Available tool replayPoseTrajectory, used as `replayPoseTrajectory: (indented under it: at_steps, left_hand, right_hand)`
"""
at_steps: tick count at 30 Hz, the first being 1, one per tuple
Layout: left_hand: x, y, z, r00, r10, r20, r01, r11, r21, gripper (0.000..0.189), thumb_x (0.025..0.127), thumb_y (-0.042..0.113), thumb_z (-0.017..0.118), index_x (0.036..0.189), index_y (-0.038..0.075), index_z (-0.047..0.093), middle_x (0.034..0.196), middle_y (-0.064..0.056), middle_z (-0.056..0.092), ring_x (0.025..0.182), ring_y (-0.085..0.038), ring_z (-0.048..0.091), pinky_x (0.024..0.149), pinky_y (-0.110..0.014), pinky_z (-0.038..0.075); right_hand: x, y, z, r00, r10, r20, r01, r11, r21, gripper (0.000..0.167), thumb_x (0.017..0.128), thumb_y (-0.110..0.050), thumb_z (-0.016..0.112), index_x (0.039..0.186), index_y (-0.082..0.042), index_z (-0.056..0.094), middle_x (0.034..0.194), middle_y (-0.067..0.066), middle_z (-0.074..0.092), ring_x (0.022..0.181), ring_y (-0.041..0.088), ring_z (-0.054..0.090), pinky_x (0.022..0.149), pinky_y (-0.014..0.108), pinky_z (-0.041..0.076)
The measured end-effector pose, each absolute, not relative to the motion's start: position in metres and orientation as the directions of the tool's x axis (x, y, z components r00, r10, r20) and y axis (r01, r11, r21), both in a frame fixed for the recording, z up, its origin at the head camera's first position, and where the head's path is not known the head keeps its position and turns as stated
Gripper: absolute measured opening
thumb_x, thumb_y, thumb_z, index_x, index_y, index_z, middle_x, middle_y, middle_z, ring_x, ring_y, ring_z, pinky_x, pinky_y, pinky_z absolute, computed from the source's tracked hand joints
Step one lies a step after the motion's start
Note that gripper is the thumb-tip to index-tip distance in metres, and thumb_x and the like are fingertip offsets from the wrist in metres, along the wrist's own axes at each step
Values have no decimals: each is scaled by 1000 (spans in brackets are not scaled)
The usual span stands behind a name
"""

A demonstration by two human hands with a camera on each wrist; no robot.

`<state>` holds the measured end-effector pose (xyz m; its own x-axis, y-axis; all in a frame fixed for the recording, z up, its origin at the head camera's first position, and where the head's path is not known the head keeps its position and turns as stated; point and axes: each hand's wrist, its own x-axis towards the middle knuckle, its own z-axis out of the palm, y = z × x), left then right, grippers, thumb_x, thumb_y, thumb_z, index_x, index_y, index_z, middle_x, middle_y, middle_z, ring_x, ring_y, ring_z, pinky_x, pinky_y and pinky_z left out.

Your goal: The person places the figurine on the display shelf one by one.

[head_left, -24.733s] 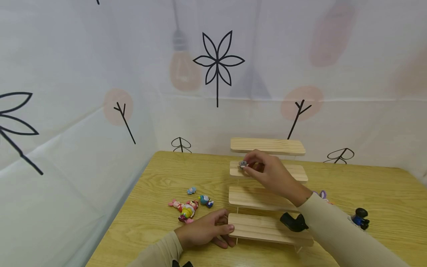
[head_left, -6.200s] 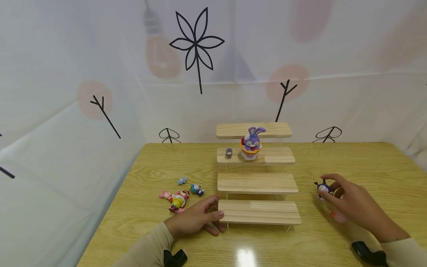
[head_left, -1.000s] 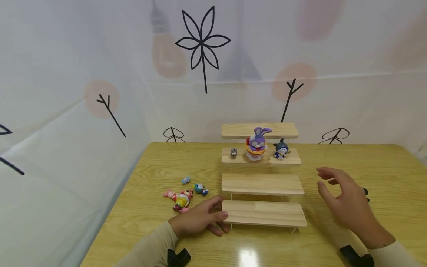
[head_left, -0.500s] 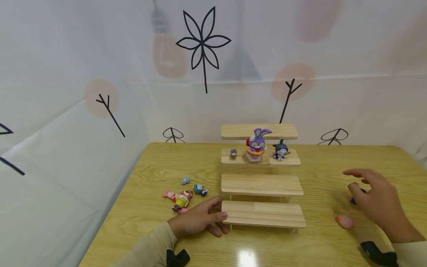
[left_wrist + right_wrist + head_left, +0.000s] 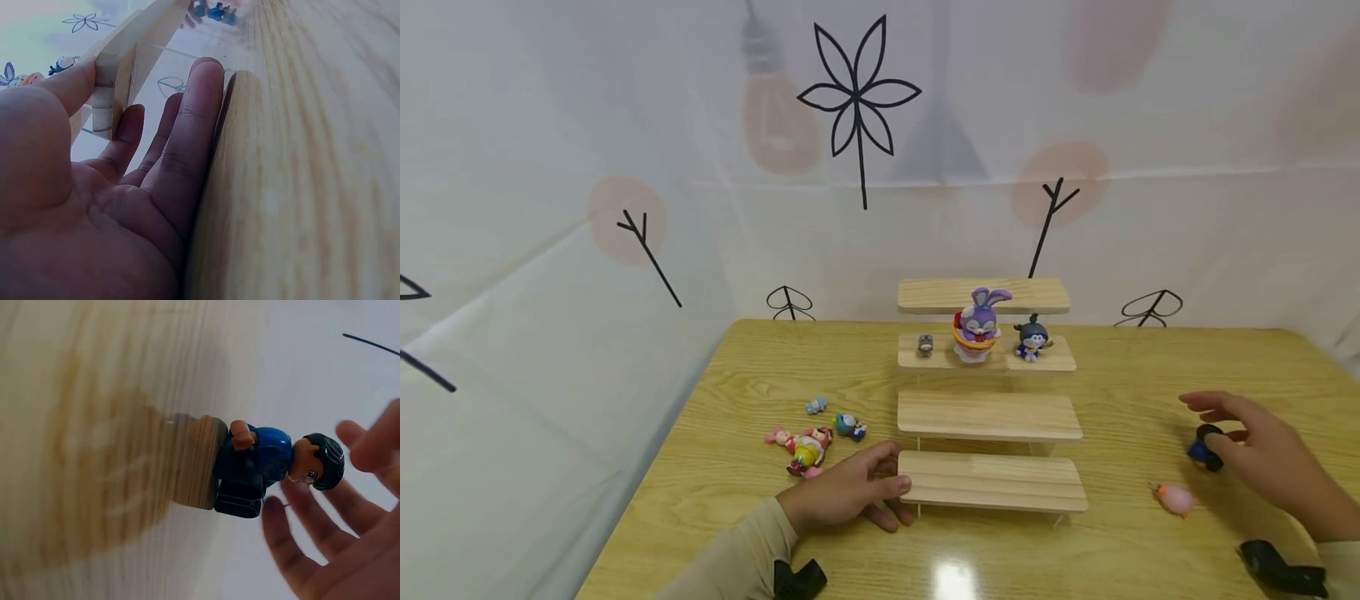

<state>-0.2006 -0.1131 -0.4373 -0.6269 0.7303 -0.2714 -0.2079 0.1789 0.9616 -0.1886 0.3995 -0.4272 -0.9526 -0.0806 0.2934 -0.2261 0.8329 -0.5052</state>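
Note:
My left hand [image 5: 850, 492] grips the left end of the lowest board of a tiered wooden display shelf [image 5: 992, 483], thumb on the board and index finger beneath. In the left wrist view, the other fingers [image 5: 199, 106] stretch along the tabletop. At the right, my right hand [image 5: 1270, 458] surrounds a blue-clad, black-haired toy block figure [image 5: 269, 456], thumb and fingers spread without closing on it. The figure sits on the table. A grey figurine [image 5: 925, 345], a purple rabbit figurine [image 5: 977, 323] and a dark-haired figurine [image 5: 1032, 337] stand on the second board from the top.
Left of the shelf lie a small light-blue figurine [image 5: 817, 405], a teal-and-blue figurine [image 5: 850, 426] and a cluster of pink and yellow figurines [image 5: 808, 450]. A pink toy [image 5: 1176, 499] lies near my right hand. A patterned white cloth [image 5: 625, 375] hangs behind the table.
The rabbit and dark-haired figurines have joined the grey one on the shelf. My empty right hand has moved right, to the blue-clad figure. My left hand keeps its grip.

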Motion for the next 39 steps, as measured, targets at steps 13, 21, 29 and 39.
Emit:
replayPoseTrajectory:
  at_steps: [13,21,29,39]
  left_hand:
    - [-199,-114,-435,-634,723,-276,-215,179,960,69,103,37,56,154,4,22,128,-14,54,102,-28,71,83,-36,62]
    - [-199,-114,-437,-636,720,-279,-215,182,959,69,103,37,56,153,4,22,129,-14,55,102,-28,71,83,-36,62]
    - [-199,-114,-437,-632,724,-276,-219,174,960,66,103,37,56,152,5,24,129,-15,54,102,-29,71,83,-36,62]
    - [-199,-112,-437,-629,726,-279,-224,174,959,57,104,36,55,146,5,31,126,-14,55,101,-28,71,83,-37,62]
  right_hand:
    - [-193,398,-433,-977,-148,157,-207,844,-495,42,89,7,63,130,0,57,114,27,64,88,-28,35,57,20,45]
    - [-194,397,-436,-972,-163,167,-225,846,-484,39,88,9,63,125,-2,61,113,30,65,86,-26,41,60,17,51]
    - [-194,392,-437,-981,-152,121,-193,845,-498,34,90,-4,70,123,-3,62,108,24,69,78,-18,52,56,22,50]
    - [-190,381,-433,-984,-166,69,-178,849,-498,32,94,-15,71,123,-7,63,111,20,70,78,-10,59,59,22,52]
